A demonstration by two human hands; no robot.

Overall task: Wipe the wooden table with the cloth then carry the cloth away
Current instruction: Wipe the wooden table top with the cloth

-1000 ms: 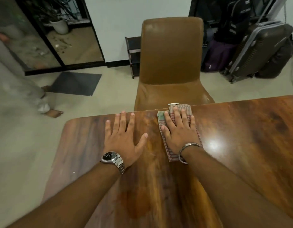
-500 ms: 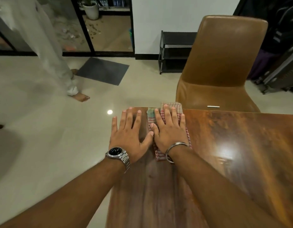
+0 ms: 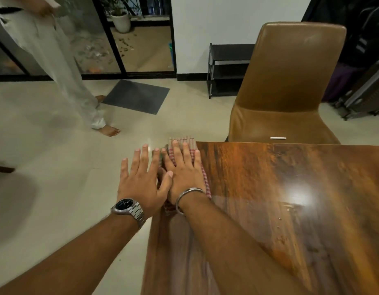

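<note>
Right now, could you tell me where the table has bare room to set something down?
The wooden table is bare from the cloth rightwards and along the chair side. Its left corner is crowded: right hand flat on the cloth, left hand beside it.

Glossy wood table (image 3: 290, 209); woven checked cloth (image 3: 206, 182); leather chair (image 3: 290, 77).

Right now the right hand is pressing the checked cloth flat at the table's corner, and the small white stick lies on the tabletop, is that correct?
Not quite: the head view shows the white stick on the brown chair seat. The right hand does press the cloth at the table corner.
</note>
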